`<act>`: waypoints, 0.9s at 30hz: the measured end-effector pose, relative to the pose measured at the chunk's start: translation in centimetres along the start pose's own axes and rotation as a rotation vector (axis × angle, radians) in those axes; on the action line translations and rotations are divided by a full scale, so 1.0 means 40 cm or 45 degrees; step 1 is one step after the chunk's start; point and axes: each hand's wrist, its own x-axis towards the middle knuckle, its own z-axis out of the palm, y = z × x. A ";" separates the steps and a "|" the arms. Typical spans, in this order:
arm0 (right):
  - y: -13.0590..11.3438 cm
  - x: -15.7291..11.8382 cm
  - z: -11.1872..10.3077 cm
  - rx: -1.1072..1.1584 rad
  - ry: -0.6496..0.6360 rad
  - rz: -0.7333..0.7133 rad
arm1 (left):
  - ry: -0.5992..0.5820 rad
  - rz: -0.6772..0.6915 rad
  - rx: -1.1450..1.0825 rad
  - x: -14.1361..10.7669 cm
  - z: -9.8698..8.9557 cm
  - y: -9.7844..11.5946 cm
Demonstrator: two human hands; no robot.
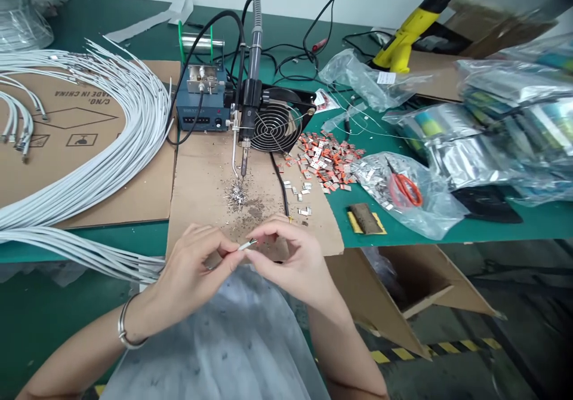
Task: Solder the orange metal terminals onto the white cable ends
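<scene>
Low over the cardboard's front edge, my left hand [192, 265] pinches a white cable [245, 246] close to its end between thumb and index finger. Short thin wires, some dark, stick out of the cable's tip. Around that tip curl the thumb and index finger of my right hand [298, 260], the thumb touching near the cable. A soldering iron [253, 92] is held upright in a stand, tip down, above my hands. Beneath its tip lies a heap of solder bits [237, 194]. Several small metal connectors [304, 211] lie to the right.
A big bundle of white cables [147, 125] curves across cardboard at left. Behind stand a blue soldering unit [201, 110], a solder spool [201, 43] and a black fan [275, 122]. Rightward are orange-and-white pieces [331, 161], red-handled scissors [405, 188], a sponge [366, 219] and bagged packets [461, 143].
</scene>
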 end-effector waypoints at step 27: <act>0.157 0.274 -0.215 -1.531 -0.472 -0.227 | -0.397 -0.848 -1.547 0.061 -0.072 -0.042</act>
